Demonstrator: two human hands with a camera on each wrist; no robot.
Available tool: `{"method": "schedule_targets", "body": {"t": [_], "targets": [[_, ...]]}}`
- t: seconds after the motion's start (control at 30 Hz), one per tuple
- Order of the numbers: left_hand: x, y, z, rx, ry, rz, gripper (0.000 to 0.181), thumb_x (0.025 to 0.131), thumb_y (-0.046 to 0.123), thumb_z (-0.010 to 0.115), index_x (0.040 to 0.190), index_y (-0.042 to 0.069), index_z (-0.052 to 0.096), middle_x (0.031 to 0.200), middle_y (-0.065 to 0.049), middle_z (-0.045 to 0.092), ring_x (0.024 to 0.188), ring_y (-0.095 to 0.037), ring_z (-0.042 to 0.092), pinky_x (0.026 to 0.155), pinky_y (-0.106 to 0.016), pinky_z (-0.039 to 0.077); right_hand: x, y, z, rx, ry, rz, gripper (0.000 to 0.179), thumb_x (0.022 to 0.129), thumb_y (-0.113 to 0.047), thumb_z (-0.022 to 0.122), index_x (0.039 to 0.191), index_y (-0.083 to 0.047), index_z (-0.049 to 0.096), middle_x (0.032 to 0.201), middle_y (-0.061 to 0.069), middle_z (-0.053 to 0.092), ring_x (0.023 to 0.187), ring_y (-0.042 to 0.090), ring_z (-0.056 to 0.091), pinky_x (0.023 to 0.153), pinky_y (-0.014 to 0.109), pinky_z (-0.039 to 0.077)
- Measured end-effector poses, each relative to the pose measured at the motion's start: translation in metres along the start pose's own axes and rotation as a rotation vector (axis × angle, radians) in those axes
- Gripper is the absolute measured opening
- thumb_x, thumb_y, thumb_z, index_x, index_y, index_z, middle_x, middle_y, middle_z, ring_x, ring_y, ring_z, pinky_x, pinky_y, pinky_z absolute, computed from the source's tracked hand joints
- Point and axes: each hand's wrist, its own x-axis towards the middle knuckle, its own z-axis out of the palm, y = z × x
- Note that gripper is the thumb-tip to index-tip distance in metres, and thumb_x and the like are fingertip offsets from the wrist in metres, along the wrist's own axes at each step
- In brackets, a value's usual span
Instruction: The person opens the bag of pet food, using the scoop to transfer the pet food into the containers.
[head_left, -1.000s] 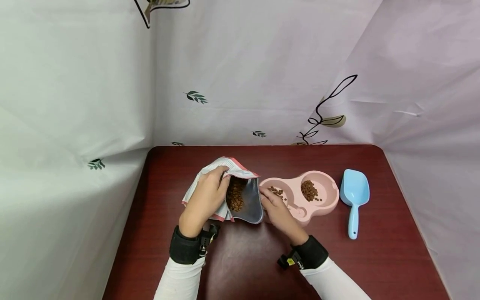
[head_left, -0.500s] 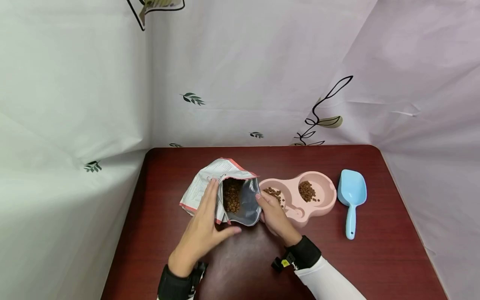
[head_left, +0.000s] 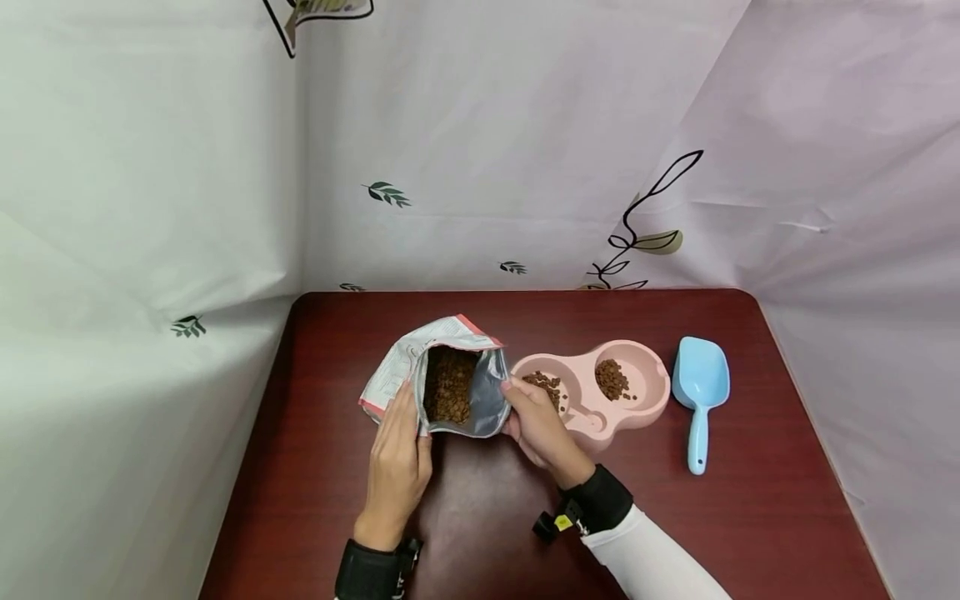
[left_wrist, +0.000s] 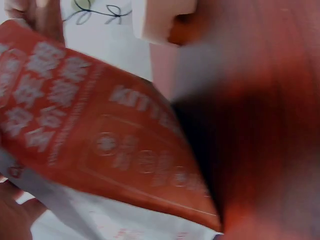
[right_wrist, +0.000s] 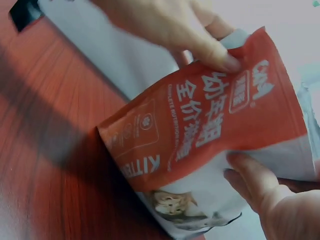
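A bag of cat food (head_left: 397, 354) leans with its mouth wide open toward the head camera, brown kibble (head_left: 450, 387) inside against a silvery lining. Its orange-red side and kitten picture show in the right wrist view. My left hand (head_left: 393, 467) holds the bag's near left side, fingers laid fairly straight along the outer wall; in the right wrist view its thumb presses the orange panel. My right hand (head_left: 543, 429) pinches the right rim, thumb over the edge and the other fingers below. In the left wrist view the bag (left_wrist: 115, 135) is blurred.
Right of the bag stands a pink double bowl (head_left: 583, 379), partly behind my right hand, with small heaps of kibble in both hollows. A light blue scoop (head_left: 701, 379) lies farther right. All are on a dark red table (head_left: 480, 542) before a white patterned cloth (head_left: 480, 150).
My left hand let go of the upper rim, spread, and took the bag's lower left side. My right hand drew the rim slightly left, and the bag's mouth turned more toward the camera.
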Motion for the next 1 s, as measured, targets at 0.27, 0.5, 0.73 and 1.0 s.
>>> {"method": "schedule_targets", "body": {"t": [0.27, 0.5, 0.73, 1.0], "targets": [[-0.012, -0.001, 0.003, -0.120, 0.246, -0.060, 0.048, 0.102, 0.026, 0.043, 0.124, -0.014, 0.057, 0.119, -0.031, 0.062, 0.113, -0.040, 0.061, 0.102, -0.044, 0.044, -0.015, -0.006, 0.007, -0.131, -0.034, 0.008, 0.050, 0.104, -0.021, 0.038, 0.146, 0.006, 0.032, 0.142, 0.033, 0.041, 0.119, 0.025, 0.059, 0.090, 0.035, 0.053], [-0.014, 0.002, -0.002, -0.175, 0.408, -0.175, 0.042, 0.099, 0.022, 0.049, 0.113, -0.015, 0.063, 0.100, -0.030, 0.067, 0.100, -0.024, 0.067, 0.094, -0.024, 0.048, -0.014, -0.013, 0.002, -0.434, 0.041, -0.251, 0.047, 0.102, -0.014, 0.046, 0.145, 0.002, 0.038, 0.146, 0.023, 0.044, 0.121, 0.025, 0.057, 0.099, 0.035, 0.049], [-0.011, -0.004, -0.009, -0.199, 0.378, -0.361, 0.031, 0.099, 0.015, 0.052, 0.110, -0.014, 0.060, 0.088, -0.026, 0.067, 0.083, -0.006, 0.060, 0.077, -0.015, 0.044, 0.008, -0.022, 0.008, -0.812, 0.017, -0.435, 0.058, 0.097, -0.008, 0.055, 0.151, -0.012, 0.032, 0.154, 0.006, 0.037, 0.112, 0.023, 0.060, 0.098, 0.030, 0.045], [-0.001, -0.020, -0.007, -0.154, 0.444, -0.425, 0.027, 0.097, 0.015, 0.055, 0.096, -0.012, 0.062, 0.069, -0.020, 0.060, 0.067, -0.001, 0.047, 0.061, -0.022, 0.038, 0.040, -0.007, 0.005, -0.837, 0.110, -0.507, 0.027, 0.095, -0.014, 0.061, 0.122, -0.014, 0.057, 0.138, 0.005, 0.057, 0.132, 0.017, 0.049, 0.111, 0.038, 0.037]]}}
